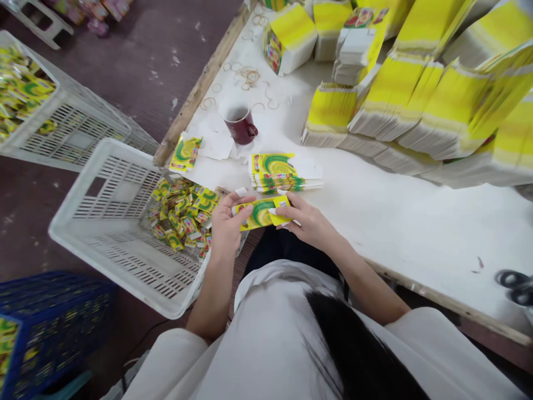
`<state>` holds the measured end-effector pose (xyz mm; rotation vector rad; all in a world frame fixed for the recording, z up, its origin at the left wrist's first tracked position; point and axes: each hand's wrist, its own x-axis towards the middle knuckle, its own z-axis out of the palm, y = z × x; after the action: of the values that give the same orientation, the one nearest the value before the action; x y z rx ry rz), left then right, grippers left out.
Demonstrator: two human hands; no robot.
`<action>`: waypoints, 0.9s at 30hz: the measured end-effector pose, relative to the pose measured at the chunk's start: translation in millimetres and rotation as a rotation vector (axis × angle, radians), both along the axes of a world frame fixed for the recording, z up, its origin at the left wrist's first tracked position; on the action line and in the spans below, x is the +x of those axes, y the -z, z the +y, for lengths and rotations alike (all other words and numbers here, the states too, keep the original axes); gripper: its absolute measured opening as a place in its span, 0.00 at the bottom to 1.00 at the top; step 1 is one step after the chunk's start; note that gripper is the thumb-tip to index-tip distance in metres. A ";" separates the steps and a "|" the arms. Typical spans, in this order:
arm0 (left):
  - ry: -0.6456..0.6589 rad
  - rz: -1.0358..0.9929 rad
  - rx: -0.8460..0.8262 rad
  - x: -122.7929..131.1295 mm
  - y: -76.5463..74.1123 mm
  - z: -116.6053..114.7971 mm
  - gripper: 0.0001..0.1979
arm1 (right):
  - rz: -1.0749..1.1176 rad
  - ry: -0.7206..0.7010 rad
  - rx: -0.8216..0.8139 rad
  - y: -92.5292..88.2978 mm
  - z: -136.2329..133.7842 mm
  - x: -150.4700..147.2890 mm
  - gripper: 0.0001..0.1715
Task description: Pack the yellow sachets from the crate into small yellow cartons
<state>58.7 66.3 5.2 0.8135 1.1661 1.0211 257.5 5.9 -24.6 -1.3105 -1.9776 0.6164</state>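
Both hands grip one small yellow and green printed carton (261,213) just off the table's near edge. My left hand (227,222) is closed round its left end, thumb on top. My right hand (302,219) pinches its right end with the fingers curled. A short stack of flat cartons of the same print (277,173) lies on the white table (375,211) just beyond the hands. To the left, a white slatted crate (112,222) holds a heap of small folded cartons (183,214).
A dark red mug (240,122) and loose rubber bands (250,76) lie further back. Tall stacks of yellow flat cartons (420,94) fill the far right. A second white crate (54,111) stands at left, a blue crate (45,322) at lower left, scissors (514,284) at right.
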 end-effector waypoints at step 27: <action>-0.406 0.647 0.415 -62.2 7.5 5.4 0.12 | 0.107 0.432 -0.055 -3.4 36.5 3.2 0.27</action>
<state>-3.5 71.6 -2.3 1.3325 1.7462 1.4157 260.8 42.4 -21.2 -1.6390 -1.5330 0.5184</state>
